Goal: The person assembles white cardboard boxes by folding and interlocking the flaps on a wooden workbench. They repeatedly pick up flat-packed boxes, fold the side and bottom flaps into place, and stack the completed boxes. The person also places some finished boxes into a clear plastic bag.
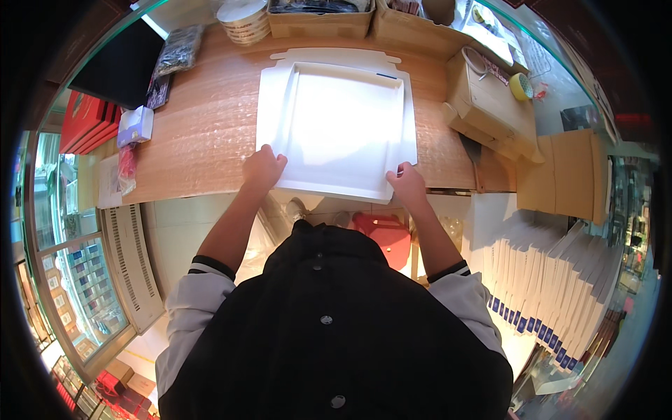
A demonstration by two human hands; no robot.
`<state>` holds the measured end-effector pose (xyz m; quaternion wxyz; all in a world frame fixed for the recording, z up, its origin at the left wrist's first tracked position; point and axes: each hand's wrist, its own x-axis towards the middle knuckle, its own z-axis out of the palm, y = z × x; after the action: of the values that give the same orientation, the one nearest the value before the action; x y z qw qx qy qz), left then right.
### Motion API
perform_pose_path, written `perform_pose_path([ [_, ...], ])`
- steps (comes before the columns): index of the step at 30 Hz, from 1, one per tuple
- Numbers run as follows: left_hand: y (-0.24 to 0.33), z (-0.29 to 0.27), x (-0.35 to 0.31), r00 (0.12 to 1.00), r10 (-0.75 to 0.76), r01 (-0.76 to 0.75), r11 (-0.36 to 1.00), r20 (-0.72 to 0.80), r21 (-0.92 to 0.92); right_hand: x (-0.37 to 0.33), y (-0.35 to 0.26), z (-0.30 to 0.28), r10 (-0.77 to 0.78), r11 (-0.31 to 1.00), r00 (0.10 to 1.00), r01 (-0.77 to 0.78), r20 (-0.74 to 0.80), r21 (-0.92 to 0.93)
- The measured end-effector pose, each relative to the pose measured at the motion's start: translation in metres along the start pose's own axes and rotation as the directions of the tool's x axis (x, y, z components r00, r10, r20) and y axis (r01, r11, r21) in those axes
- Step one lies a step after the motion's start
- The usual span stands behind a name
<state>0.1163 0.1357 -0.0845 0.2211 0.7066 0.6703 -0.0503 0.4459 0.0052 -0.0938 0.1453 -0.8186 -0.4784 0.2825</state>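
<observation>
A shallow white cardboard tray (343,133) with raised edges lies at the near side of the wooden table, its near edge reaching the table's front. Beneath it, a flat white die-cut card sheet (271,101) shows along the sides and far end, with tabs at the far corners. My left hand (264,168) is closed at the near left corner, its fingertips partly hidden. At the near right corner, my right hand (407,183) pinches the tray's edge between thumb and fingers.
Tape rolls (243,19) and an open carton (320,24) stand at the back of the table (203,105). A brown carton (490,98) is on the right, bearing a yellow tape roll (521,87). Red boxes (87,122) sit left; stacked white boxes (553,280) fill the lower right.
</observation>
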Motion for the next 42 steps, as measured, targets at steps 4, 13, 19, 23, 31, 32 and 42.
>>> perform_pose_path([
  [4,0.002,0.002,0.001,0.995,-0.002,-0.005,0.997,-0.095,-0.075,0.005,-0.004,0.000,-0.036,0.993,0.999,0.035,-0.010,-0.110],
  [13,-0.025,0.000,0.001,0.928,0.364,-0.368,0.928,-0.081,-0.050,0.008,0.017,-0.014,-0.398,0.916,0.917,0.397,-0.014,-0.056],
  [19,-0.035,-0.034,-0.016,0.692,0.722,-0.719,0.685,0.026,0.114,0.012,0.038,-0.033,-0.685,0.725,0.723,0.688,0.093,-0.011],
  [23,-0.047,-0.029,-0.014,0.691,0.723,-0.722,0.689,0.016,0.063,0.006,0.034,-0.030,-0.698,0.711,0.712,0.702,0.068,-0.050],
  [31,-0.053,-0.026,-0.011,0.628,0.777,-0.774,0.630,-0.051,0.068,0.010,0.045,-0.026,-0.750,0.654,0.661,0.747,0.024,-0.122],
  [32,-0.054,-0.024,-0.010,0.624,0.779,-0.778,0.627,-0.065,0.049,0.010,0.045,-0.025,-0.752,0.653,0.659,0.747,0.007,-0.121],
  [42,-0.035,-0.008,-0.025,0.927,0.332,-0.331,0.510,-0.173,-0.794,0.000,0.044,0.001,-0.067,0.557,0.996,0.086,-0.059,0.826],
])
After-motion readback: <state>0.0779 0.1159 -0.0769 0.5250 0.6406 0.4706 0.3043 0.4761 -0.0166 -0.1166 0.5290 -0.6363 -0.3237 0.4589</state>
